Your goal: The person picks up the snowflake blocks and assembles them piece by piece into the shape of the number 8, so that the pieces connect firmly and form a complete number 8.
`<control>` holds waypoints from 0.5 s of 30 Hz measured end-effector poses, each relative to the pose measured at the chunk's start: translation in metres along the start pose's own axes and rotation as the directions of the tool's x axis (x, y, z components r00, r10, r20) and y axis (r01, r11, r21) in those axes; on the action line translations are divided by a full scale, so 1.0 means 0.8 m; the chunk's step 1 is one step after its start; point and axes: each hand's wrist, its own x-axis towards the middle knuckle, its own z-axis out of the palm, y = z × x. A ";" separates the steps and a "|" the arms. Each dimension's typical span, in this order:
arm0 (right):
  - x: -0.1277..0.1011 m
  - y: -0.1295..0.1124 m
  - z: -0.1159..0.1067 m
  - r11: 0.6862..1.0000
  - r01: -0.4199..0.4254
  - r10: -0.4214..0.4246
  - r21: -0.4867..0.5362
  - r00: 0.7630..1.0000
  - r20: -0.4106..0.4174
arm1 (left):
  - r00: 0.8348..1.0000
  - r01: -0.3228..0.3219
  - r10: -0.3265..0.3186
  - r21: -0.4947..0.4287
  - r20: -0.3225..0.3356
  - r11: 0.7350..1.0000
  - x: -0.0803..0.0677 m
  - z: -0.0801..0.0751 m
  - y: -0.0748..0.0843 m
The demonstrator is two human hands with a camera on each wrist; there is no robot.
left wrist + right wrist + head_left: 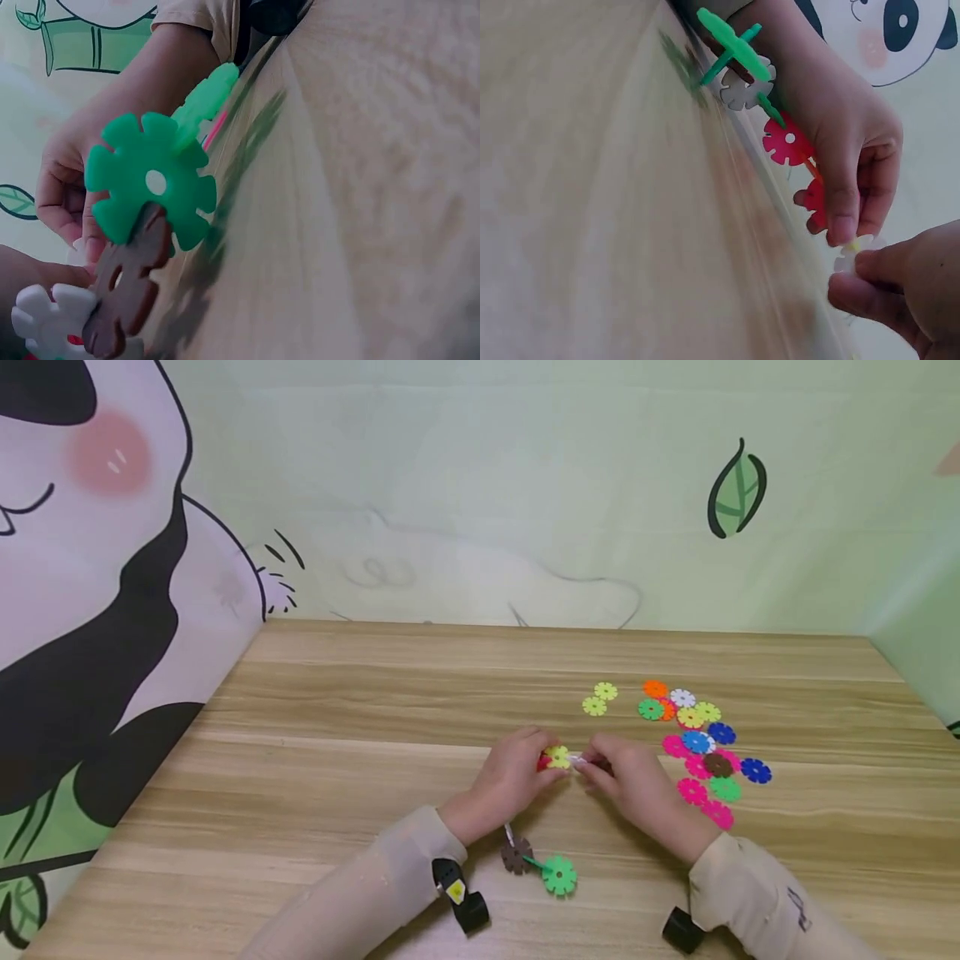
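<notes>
Over the middle of the table, my left hand (pixel 506 781) grips a chain of plastic flower-shaped interlocking discs near a yellow disc (pixel 557 757) and a red disc (pixel 786 141). The rest of the chain hangs below that hand toward me, with a brown disc (pixel 517 857) and a green disc (pixel 560 877) at its near end. Close by on the right, my right hand (pixel 645 785) pinches a white disc (pixel 845 264) between thumb and forefinger, its edge against the yellow one. Fingers partly hide both the white disc and the held part of the chain.
Loose discs in pink, blue, green, brown and other colours lie spread on the table to the right, including a dark blue disc (pixel 756 771). Two yellow discs (pixel 595 706) lie behind the hands. A printed cloth wall (pixel 480 510) borders the table's back edge.
</notes>
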 end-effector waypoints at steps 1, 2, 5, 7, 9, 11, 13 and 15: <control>0.001 0.001 0.001 1.000 -0.008 0.008 0.019 1.000 -0.001 | 1.000 0.009 -0.009 -0.010 -0.001 1.000 0.000 0.000 0.001; 0.002 0.002 0.002 0.999 -0.014 0.014 0.031 1.000 -0.003 | 1.000 0.019 -0.019 -0.015 -0.001 1.000 0.001 0.000 0.001; 0.006 0.007 0.003 0.997 -0.033 0.033 0.063 0.999 0.001 | 0.998 0.059 -0.059 -0.051 0.017 0.997 0.003 -0.001 0.002; 0.010 0.011 0.002 0.996 -0.045 0.044 0.071 0.999 0.014 | 0.996 0.082 -0.080 -0.072 0.039 0.994 0.005 -0.001 0.001; 0.012 0.015 0.001 0.996 -0.057 0.055 0.070 0.998 0.032 | 0.993 0.100 -0.095 -0.086 0.064 0.991 0.006 -0.002 0.000; 0.014 0.019 0.000 0.995 -0.063 0.060 0.072 0.997 0.050 | 0.992 0.105 -0.097 -0.095 0.084 0.990 0.008 -0.002 -0.002; 0.016 0.022 -0.002 0.994 -0.066 0.060 0.085 0.996 0.071 | 0.990 0.107 -0.097 -0.104 0.100 0.989 0.010 -0.004 -0.003; 0.017 0.024 -0.002 0.993 -0.059 0.050 0.101 0.995 0.085 | 0.991 0.093 -0.081 -0.113 0.109 0.989 0.011 -0.005 -0.005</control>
